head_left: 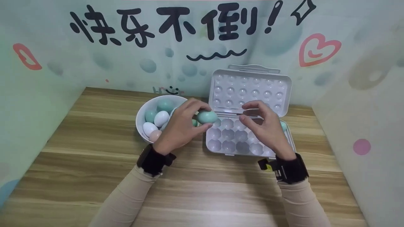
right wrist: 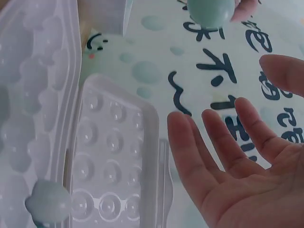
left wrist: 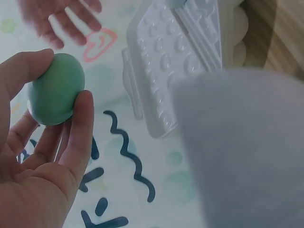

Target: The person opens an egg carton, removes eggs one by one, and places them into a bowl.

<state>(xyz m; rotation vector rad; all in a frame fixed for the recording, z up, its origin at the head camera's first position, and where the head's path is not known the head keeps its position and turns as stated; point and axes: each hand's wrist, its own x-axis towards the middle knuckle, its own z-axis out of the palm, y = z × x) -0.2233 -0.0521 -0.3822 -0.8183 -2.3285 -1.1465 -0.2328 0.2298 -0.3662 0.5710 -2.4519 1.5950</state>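
Observation:
My left hand [head_left: 180,127] pinches a pale green egg [head_left: 207,117] between thumb and fingers, held up between the bowl and the egg carton. In the left wrist view the same green egg [left wrist: 57,89] sits at the fingertips. My right hand [head_left: 266,129] is over the carton's right part, its fingers relaxed and apart, with nothing between them. The grey-white egg carton [head_left: 233,154] lies with its lid [head_left: 249,82] raised. Most visible cups hold nothing; one green egg [head_left: 283,126] is at the right end, partly hidden by the right hand.
A white bowl [head_left: 138,124] of green, white and pinkish eggs stands left of the carton, partly covered by my left hand. Behind the wooden table [head_left: 202,192] is a printed backdrop [head_left: 126,69] with black lettering; side panels flank the table.

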